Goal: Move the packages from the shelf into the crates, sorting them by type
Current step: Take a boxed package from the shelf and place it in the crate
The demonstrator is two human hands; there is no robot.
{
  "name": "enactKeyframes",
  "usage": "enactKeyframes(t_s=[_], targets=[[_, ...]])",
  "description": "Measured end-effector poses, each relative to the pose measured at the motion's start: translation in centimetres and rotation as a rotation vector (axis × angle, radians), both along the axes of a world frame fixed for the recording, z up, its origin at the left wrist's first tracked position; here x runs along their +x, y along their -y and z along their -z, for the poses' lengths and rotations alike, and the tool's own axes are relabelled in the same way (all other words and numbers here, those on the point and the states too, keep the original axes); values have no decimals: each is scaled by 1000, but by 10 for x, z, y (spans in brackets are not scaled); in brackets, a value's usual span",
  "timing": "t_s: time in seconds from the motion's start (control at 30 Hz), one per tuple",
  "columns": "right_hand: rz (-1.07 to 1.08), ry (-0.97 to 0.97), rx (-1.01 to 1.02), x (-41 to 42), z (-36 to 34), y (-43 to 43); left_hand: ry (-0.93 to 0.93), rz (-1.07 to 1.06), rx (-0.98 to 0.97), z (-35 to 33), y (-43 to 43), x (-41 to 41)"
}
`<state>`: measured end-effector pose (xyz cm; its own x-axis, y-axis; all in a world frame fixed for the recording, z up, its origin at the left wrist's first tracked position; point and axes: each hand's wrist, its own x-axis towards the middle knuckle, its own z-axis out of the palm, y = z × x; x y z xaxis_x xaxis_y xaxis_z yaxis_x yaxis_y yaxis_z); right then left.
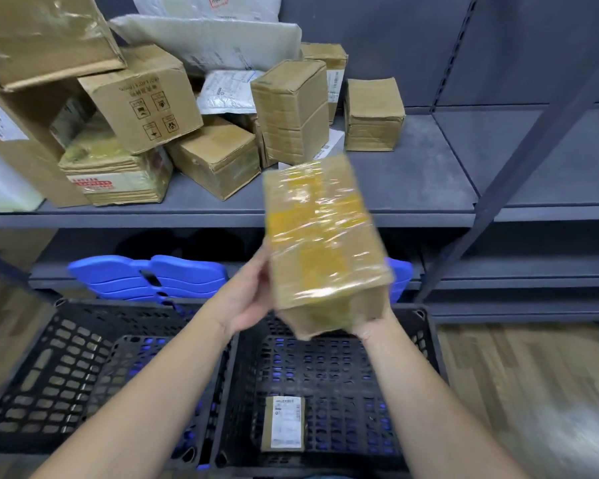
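Both my hands hold a cardboard box wrapped in yellow tape in the air above the right black crate. My left hand grips its left side. My right hand supports its lower end from underneath and is mostly hidden by the box. One small labelled cardboard box lies on the floor of the right crate. The left black crate shows no package inside. Several cardboard boxes and white mailer bags are piled on the grey shelf.
A diagonal shelf brace crosses at the right. Blue plastic items sit on the lower shelf behind the crates. Wood-pattern floor lies right of the crates. A large taped carton leans at the top left.
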<state>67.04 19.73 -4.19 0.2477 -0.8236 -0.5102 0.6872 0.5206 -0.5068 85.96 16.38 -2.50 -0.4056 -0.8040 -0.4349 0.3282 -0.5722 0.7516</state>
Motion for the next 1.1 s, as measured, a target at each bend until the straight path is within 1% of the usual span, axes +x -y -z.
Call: enactKeyframes(t_s=[0.07,0.13,0.17,0.23,0.27,0.3,0.37,0.43,0.47,0.53,0.6,0.7,0.73,0.77,0.8,0.83,0.9,0.93,1.0,1.07,1.1], targets=[[16,-150,-11,-2,-9,7,-86,-26,91,1,-1,-2],[-3,-336,-146,-6,-15,13,-124,-81,119,6,-1,2],[28,-431,-171,-9,-14,16,-135,-97,87,12,0,8],[1,-536,-244,-16,-27,17,-156,-87,19,19,1,14],[-19,-596,-271,-17,-36,17,-134,-95,10,19,1,14],[-58,-645,-346,-18,-43,15,-105,-104,-16,21,2,15],[-175,-827,-449,-13,-54,13,-13,-116,-103,23,2,11],[-274,-1046,-396,-5,-47,15,80,-142,-145,21,2,4],[-254,-1064,-390,-1,-46,17,100,-160,-133,17,1,0],[-126,-957,-357,-1,-43,19,91,-176,-78,6,0,-2],[-57,-756,-347,-5,-34,20,79,-164,-41,-2,0,2],[-71,-402,-286,-9,-28,11,59,-74,-36,-4,-2,7],[-88,-321,-255,-9,-29,8,72,-54,-38,-4,-4,8],[-90,-283,-234,-10,-28,7,74,-44,-45,-4,-6,9],[-67,-287,-236,-10,-26,8,76,-40,-53,-6,-9,9],[-36,-341,-265,-11,-26,9,69,-54,-64,-3,-9,12],[48,-537,-305,-13,-25,14,76,-115,-97,-1,-7,17],[52,-626,-327,-13,-25,16,79,-127,-109,-3,-7,16],[-51,-706,-399,-10,-29,14,95,-132,-116,-7,-6,11],[-172,-719,-432,-7,-28,13,113,-134,-148,-11,-8,5],[-191,-741,-435,-6,-29,13,132,-139,-187,-13,-10,2]])
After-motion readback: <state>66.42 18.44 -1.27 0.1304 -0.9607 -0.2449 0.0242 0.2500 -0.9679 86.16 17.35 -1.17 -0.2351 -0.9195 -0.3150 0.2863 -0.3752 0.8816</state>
